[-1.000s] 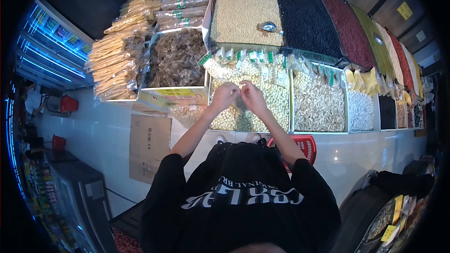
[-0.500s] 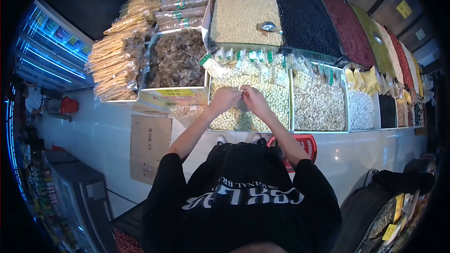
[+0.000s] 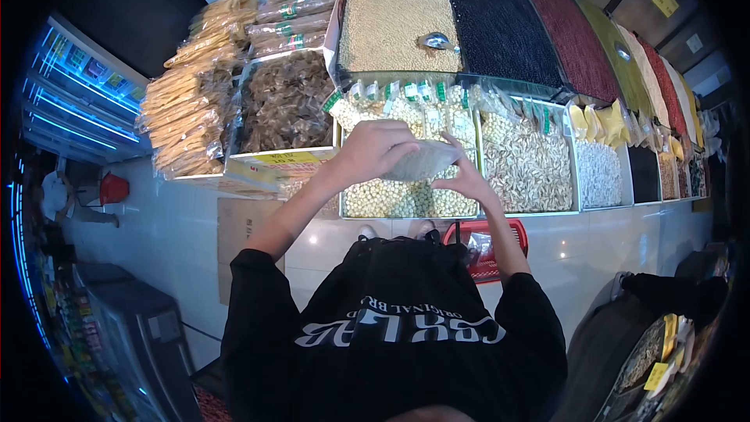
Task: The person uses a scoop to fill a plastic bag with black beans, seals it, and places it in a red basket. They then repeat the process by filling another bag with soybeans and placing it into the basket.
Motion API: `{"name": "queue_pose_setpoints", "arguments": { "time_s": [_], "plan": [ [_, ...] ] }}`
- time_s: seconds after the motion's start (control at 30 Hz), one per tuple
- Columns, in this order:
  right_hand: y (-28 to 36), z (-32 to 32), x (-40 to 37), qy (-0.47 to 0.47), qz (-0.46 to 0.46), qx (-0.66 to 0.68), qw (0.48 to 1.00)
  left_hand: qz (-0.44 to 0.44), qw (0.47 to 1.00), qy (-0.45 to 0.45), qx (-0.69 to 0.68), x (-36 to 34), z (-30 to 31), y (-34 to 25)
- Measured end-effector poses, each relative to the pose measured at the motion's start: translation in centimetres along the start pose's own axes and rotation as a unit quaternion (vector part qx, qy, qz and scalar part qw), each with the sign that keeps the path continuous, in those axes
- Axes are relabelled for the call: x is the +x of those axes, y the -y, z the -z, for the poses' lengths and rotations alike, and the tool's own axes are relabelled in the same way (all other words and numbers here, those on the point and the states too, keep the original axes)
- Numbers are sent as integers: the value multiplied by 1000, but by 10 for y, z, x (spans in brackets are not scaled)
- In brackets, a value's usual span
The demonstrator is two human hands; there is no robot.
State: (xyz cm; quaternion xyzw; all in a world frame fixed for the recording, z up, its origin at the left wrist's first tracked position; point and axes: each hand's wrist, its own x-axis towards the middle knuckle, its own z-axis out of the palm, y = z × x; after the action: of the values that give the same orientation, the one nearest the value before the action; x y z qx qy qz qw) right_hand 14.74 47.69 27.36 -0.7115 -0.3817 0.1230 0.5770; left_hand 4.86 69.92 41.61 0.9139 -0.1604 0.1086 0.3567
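A translucent plastic bag (image 3: 424, 162) stretches sideways over a bin of pale round kernels (image 3: 373, 202). My left hand (image 3: 373, 155) is closed on its left end, fingers wrapped over the top. At the bag's right end is my right hand (image 3: 471, 180), its thumb and fingers spread apart and the fingertips right at the plastic. Behind the bag, packed bags with green labels (image 3: 422, 92) line the back of the bin. To the right, another bin holds pale, flat dried pieces (image 3: 525, 162).
Dark dried goods in a box (image 3: 285, 101) and bundled tan sticks (image 3: 183, 109) stand at left. Behind are sloped bins of pale beans (image 3: 398, 8) with a metal scoop (image 3: 437, 41), and black beans (image 3: 500, 27). A red basket (image 3: 512, 246) is on the floor near my feet.
My hands were together at the fingertips and are now apart. The bag is spread wider between them, and my right hand's fingers have opened.
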Motion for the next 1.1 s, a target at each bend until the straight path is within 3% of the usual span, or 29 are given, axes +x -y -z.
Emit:
{"name": "queue_pose_setpoints", "arguments": {
  "time_s": [0.1,0.2,0.23,0.33,0.37,0.43,0.53,0.6,0.7,0.73,0.77,0.8,0.87,0.93,0.97,1.03,1.07,1.1],
  "plan": [
    [41,-24,14,2,-29,104,994,43,980,-95,-171,12,1,7],
    [45,-22,26,-11,-151,232,961,103,894,-186,-393,9,-27,20],
    [45,-26,29,-54,-72,206,975,177,877,-105,-433,-5,-45,29],
    [53,-31,30,-96,-108,216,966,229,822,-149,-499,-10,-73,29],
    [48,-40,30,-133,-81,259,953,238,798,-163,-529,-12,-79,32],
    [49,-43,27,-141,-89,205,964,253,748,-193,-583,-14,-84,36],
    [53,-41,30,-122,-133,93,979,263,723,-232,-595,-16,-85,33],
    [50,-35,35,-79,-204,24,975,281,737,-266,-554,-14,-76,32],
    [88,-34,20,-126,-41,-162,978,289,756,-355,-467,-13,-69,39],
    [94,-38,17,-99,-41,-82,991,290,760,-389,-433,-14,-70,41],
    [99,-44,14,-71,-44,-2,996,335,792,-346,-375,-14,-62,21],
    [103,-53,11,-45,-47,80,995,313,816,-319,-366,-19,-69,14],
    [94,-63,14,-110,-73,135,982,251,874,-266,-321,-28,-86,-6],
    [72,-42,14,-102,-239,411,874,152,936,-220,-228,-37,-99,-27],
    [69,-38,11,-141,-312,464,817,93,963,-180,-178,-39,-96,-31],
    [47,-32,-4,-187,-361,461,789,-32,992,-97,-74,-40,-89,-34],
    [43,-31,-11,-209,-386,457,774,21,984,-117,-130,-42,-88,-31],
    [42,-28,-17,-194,-306,459,811,74,970,-136,-186,-43,-86,-26]
  ]
}}
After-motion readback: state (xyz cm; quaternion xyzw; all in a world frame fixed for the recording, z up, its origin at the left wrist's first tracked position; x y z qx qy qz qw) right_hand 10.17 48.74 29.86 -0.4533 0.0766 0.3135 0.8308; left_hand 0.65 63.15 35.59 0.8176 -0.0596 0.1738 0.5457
